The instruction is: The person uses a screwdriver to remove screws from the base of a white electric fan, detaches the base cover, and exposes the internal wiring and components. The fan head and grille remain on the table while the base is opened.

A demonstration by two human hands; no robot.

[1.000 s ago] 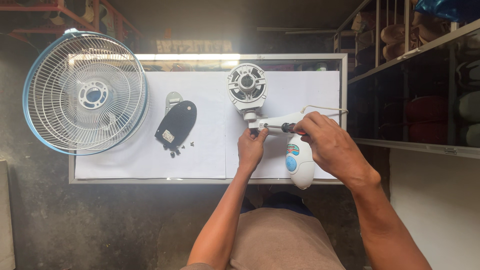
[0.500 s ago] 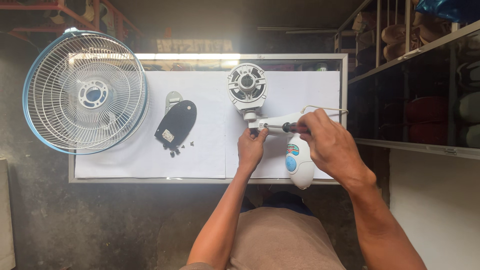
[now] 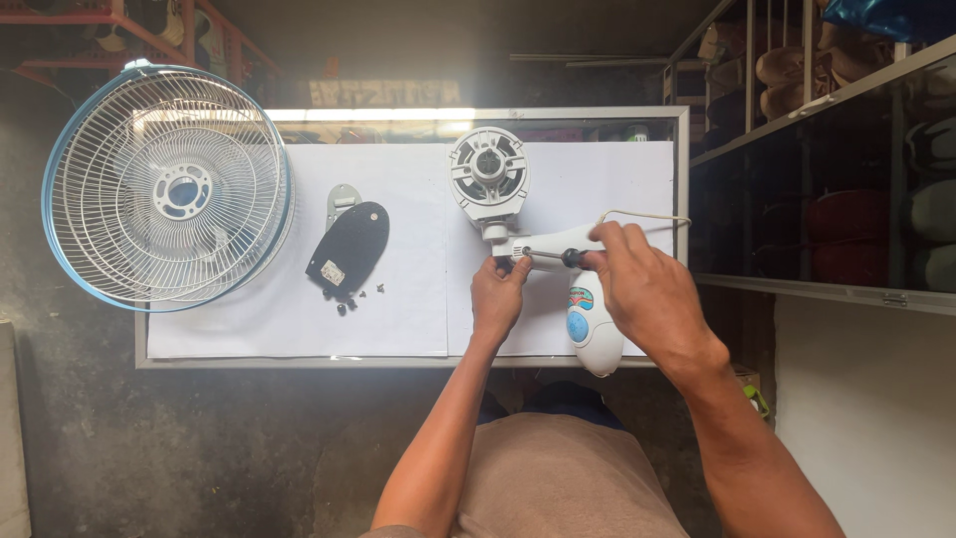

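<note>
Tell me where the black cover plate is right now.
In the head view, the black cover plate lies left of centre on the white sheet, between the fan guard and the motor housing.

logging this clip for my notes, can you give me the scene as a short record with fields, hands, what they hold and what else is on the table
left hand: left hand steadies the white plastic fan body at its neck
right hand: right hand grips a screwdriver with a dark handle, tip against the fan body
motor housing: round white vented housing at the far end of the fan body
table: white paper-covered table
other parts: black oval cover plate, small dark screws beside it
fan guard: blue-rimmed wire fan guard at the left table edge
</note>
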